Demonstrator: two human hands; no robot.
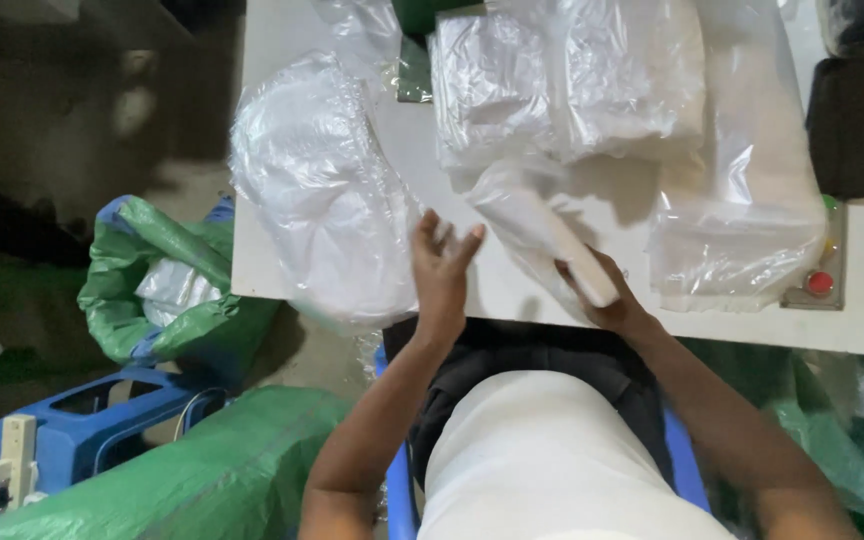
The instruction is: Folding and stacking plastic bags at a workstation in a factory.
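My right hand (607,300) grips a narrow white stack wrapped in a clear plastic bag (537,225), lying slanted on the white table (262,270) near its front edge. My left hand (442,265) is raised just left of it, fingers spread, holding nothing, next to a crumpled heap of clear plastic bags (317,190) at the table's left edge. A bagged pile of white sheets (567,85) lies behind the held stack.
A flat clear bag (742,230) lies at the right, beside a black block (847,125) and a small panel with a red button (819,283). Left of the table a green sack (167,280) holds plastic; a blue stool (92,420) stands below it.
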